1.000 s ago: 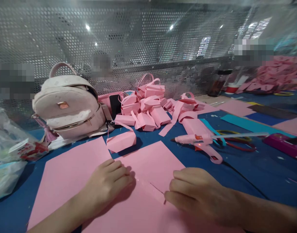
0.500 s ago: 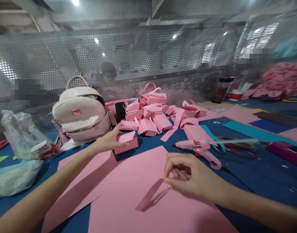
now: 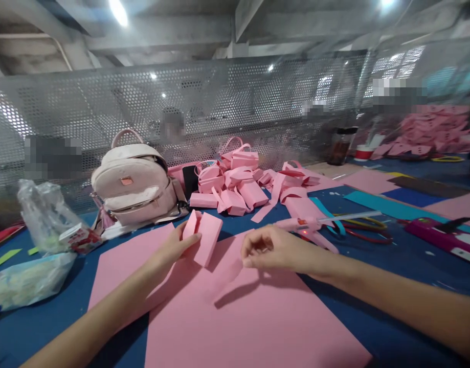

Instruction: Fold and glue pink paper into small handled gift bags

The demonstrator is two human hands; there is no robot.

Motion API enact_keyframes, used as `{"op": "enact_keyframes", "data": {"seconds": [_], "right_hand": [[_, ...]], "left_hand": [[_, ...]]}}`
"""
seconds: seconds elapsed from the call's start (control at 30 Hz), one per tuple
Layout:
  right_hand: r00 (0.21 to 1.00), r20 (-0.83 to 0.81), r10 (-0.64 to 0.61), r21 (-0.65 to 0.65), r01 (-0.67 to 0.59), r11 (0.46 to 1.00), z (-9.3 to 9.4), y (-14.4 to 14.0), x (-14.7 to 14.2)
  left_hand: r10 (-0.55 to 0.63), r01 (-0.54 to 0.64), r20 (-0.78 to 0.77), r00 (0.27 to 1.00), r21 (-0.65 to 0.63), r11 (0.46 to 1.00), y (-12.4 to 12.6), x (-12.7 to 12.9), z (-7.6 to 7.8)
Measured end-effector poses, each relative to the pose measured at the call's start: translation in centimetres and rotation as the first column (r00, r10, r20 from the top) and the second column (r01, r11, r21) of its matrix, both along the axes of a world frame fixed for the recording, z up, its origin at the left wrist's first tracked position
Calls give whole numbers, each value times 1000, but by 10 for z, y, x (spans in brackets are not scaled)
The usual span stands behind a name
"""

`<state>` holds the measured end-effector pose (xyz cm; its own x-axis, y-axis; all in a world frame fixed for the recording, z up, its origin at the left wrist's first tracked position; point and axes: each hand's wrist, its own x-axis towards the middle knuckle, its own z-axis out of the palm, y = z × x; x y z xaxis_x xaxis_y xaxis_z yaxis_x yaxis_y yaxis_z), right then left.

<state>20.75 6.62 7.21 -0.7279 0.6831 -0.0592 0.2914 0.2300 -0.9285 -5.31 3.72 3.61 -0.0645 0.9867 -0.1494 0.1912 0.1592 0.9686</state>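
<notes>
My left hand (image 3: 180,242) grips a small folded pink paper box (image 3: 207,238), tilted and held above the pink sheets. Between the closed fingertips of my right hand (image 3: 269,249) is a narrow pink paper strip (image 3: 227,276), smeared by motion, its shadow falling on the sheet below. Large pink sheets (image 3: 219,327) lie under both hands. Just behind my right hand rests a pink hot glue gun (image 3: 306,228) with a clear glue stick in its back. A heap of pink paper boxes with strip handles (image 3: 238,179) sits beyond my hands.
At the left stand a pale backpack (image 3: 131,184), a small carton (image 3: 80,237) and plastic bags (image 3: 31,281). To the right lie scissors (image 3: 368,230), a purple device (image 3: 436,235) and coloured sheets (image 3: 388,207). A dark-lidded jar (image 3: 341,146) stands near the perforated metal screen (image 3: 211,102).
My left hand has picked up the pink box from the table and drawn it nearer. My right hand, with the strip, has moved left. The view has shifted slightly.
</notes>
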Motion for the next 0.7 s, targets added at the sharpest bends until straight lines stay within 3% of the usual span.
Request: {"op": "enact_keyframes", "data": {"seconds": [0.2, 0.47, 0.7], "right_hand": [[994, 73, 81, 182, -93, 979, 23, 15, -23], [981, 140, 134, 211, -161, 964, 16, 56, -51], [982, 178, 66, 272, -114, 956, 18, 56, -56]], "left_hand": [[0, -4, 50, 999, 81, 997, -22, 8, 2], [-82, 77, 131, 988, 42, 996, -26, 3, -4], [-108, 97, 172, 979, 71, 993, -31, 4, 2]]}}
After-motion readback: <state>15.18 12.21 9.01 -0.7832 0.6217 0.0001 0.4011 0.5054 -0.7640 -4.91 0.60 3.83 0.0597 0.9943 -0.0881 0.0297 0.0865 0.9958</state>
